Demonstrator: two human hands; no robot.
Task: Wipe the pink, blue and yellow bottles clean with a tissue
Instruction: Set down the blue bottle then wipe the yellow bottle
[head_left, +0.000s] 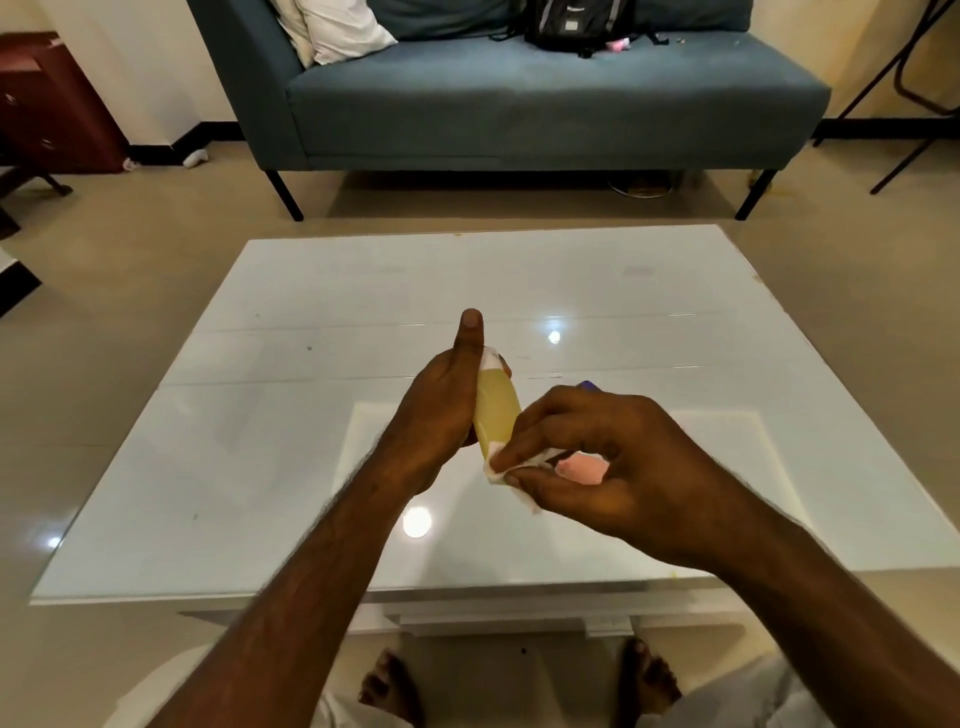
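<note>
1. The left hand (441, 410) is closed around the yellow bottle (497, 408), holding it above the white table (260, 467). The thumb sticks straight up, away from the person, and the other fingers wrap behind the bottle, so only one fingertip shows past its far edge.
2. The yellow bottle is tilted, its upper end leaning away from the person. A bit of white shows at that upper end, pressed against the thumb; whether it is a cap or paper cannot be told.
3. The right hand (613, 462) is curled, pinching a white tissue (501, 470) between thumb and fingers. The tissue touches the lower end of the yellow bottle, on the side nearest the person.
4. Most of the tissue is covered by the right hand's fingers; only a crumpled edge sticks out below the bottle.
5. Something pink (582, 467) shows through the gap between the right thumb and fingers. It may be the pink bottle, lying on the table under the hand, but its shape is hidden.
6. A small blue-purple tip (587, 385) peeks over the right hand's knuckles, just to the right of the yellow bottle. The rest is blocked by the hand, so it cannot be identified for sure.
7. Beyond the table stands a blue sofa (519, 104) with a black bag (576, 23) on it, cut off at the top edge.
</note>
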